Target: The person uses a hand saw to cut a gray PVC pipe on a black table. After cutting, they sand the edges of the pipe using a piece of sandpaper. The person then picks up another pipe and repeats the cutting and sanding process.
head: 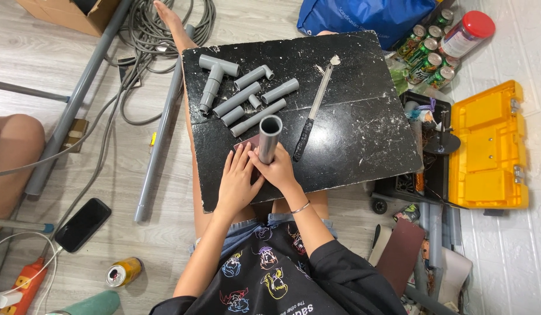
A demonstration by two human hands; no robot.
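Now the right hand grasps the upright pipe at the black board's near edge; the left hand lies flat on sandpaper beside it, clasping nothing. Loosely held, the pipe could tip

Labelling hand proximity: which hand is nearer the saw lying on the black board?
Right. The right hand grips the upright grey pipe just left of the saw handle. The left hand lies flat on the dark red sheet, farther left of it.
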